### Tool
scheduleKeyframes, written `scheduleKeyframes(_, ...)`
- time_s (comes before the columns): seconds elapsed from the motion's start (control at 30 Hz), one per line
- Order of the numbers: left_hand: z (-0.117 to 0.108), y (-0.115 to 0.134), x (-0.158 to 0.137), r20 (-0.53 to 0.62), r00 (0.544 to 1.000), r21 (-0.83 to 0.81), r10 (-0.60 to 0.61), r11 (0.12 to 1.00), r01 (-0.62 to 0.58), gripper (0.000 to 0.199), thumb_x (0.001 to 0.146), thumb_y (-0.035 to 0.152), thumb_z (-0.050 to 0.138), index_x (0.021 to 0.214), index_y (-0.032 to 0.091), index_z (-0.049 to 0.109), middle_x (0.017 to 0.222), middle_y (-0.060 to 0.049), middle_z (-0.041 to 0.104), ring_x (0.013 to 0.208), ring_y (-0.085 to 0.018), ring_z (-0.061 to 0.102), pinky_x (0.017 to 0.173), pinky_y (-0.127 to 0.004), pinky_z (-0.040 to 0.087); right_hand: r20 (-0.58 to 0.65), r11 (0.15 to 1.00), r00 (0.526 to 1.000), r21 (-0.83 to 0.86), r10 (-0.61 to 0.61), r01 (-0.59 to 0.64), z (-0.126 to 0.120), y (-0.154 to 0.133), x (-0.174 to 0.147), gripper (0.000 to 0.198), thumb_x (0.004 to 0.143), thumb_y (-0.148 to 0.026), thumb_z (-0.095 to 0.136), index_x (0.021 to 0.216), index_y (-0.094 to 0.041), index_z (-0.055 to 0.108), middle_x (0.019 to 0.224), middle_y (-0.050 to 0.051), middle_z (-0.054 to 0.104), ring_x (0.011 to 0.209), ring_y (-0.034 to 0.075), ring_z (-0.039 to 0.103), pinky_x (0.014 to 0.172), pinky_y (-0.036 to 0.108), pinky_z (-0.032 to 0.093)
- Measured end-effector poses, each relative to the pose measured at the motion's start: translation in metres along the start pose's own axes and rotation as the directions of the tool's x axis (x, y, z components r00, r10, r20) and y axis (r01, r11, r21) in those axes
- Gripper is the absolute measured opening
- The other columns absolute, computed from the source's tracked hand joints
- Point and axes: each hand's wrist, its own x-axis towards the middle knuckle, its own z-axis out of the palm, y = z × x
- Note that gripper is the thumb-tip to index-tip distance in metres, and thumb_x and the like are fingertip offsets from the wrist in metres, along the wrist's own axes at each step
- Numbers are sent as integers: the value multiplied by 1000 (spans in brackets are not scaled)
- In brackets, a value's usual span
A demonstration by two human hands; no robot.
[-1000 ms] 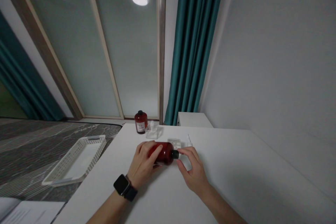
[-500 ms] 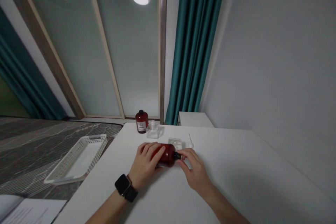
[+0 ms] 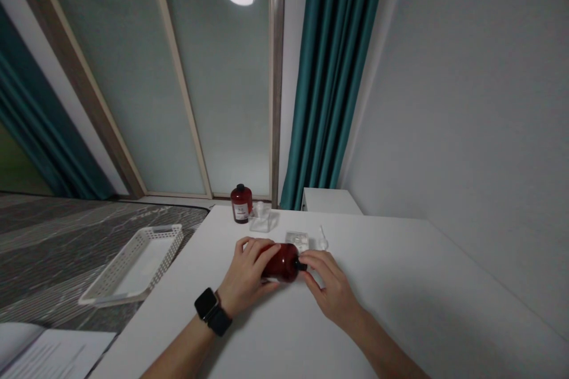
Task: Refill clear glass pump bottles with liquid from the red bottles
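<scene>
Head view: the left hand [image 3: 249, 272] is wrapped around a red bottle [image 3: 284, 263], which lies on its side low over or on the white table [image 3: 400, 314]; contact with the surface cannot be confirmed. Its neck points right. The right hand [image 3: 329, 287] pinches the black cap [image 3: 303, 265] between thumb and fingers, grip narrow. A watch [image 3: 206, 304] is on the left wrist. Just behind the bottle lies a clear box [image 3: 297, 239], with a white piece [image 3: 323, 241] to its right. A second bottle [image 3: 241, 206] stands upright at the far edge, beside a clear object [image 3: 260, 220]. A basket [image 3: 144, 266] sits left of the table.
</scene>
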Motion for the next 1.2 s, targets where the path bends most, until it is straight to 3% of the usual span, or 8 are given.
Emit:
scheduleKeyframes(0.13, 0, 2, 2, -11, 1000, 35, 11, 999, -11, 60, 80, 39, 76, 128, 15, 50, 114, -15, 64, 101, -30, 58, 91, -47, 40, -41, 996, 995, 6, 92, -92, 1, 0, 2, 29, 89, -17, 58, 117, -23, 57, 102, 9, 65, 93, 24, 62, 80, 39, 55)
scheduleKeyframes(0.27, 2, 4, 1, 4, 1000, 43, 18, 999, -18, 57, 81, 38, 75, 127, 15, 51, 115, -15, 65, 103, -30, 59, 93, -47, 38, -30, 989, 988, 2, 149, -149, 1, -2, 2, 16, 88, -18, 58, 104, -23, 57, 85, 4, 61, 80, 22, 58, 75, 37, 53)
scheduleKeyframes(0.43, 3, 5, 2, 23, 1000, 27, -6, 1000, 5, 61, 79, 38, 76, 129, 14, 49, 115, -16, 64, 102, -29, 59, 93, -47, 38, 16, 992, 992, 37, 121, -122, -1, -5, 0, 29, 86, -10, 53, 112, -23, 53, 104, 8, 60, 100, 23, 56, 88, 40, 49)
scheduleKeyframes(0.63, 3, 6, 3, 42, 999, 14, -4, 1000, 4, 63, 78, 37, 78, 129, 13, 49, 115, -16, 64, 102, -29, 59, 92, -46, 39, -36, 981, 980, 17, 196, -196, 0, -2, 0, 23, 87, -16, 56, 108, -23, 53, 89, 4, 59, 83, 21, 57, 75, 35, 50)
scheduleKeyframes(0.8, 2, 7, 3, 55, 998, 4, -21, 1000, 21, 64, 77, 36, 79, 129, 14, 49, 115, -16, 64, 102, -30, 59, 90, -45, 42, 4, 988, 989, 46, 150, -150, 0, -4, 0, 37, 82, -9, 53, 117, -23, 50, 107, 8, 60, 101, 24, 57, 90, 40, 49)
scheduleKeyframes(1.0, 3, 6, 2, 60, 998, -9, -12, 1000, 13, 63, 79, 40, 76, 130, 15, 49, 116, -16, 64, 102, -29, 59, 91, -47, 43, 29, 974, 974, 38, 223, -224, -1, -2, -2, 41, 86, -14, 55, 125, -25, 46, 102, 6, 60, 91, 22, 59, 83, 37, 52)
scheduleKeyframes(1.2, 3, 6, 1, 57, 998, -11, -23, 1000, 24, 64, 79, 42, 76, 130, 15, 49, 115, -15, 64, 102, -29, 60, 91, -46, 44, 69, 979, 980, 77, 186, -191, -2, -3, -3, 49, 84, -11, 53, 130, -25, 43, 116, 9, 56, 108, 25, 55, 97, 43, 47)
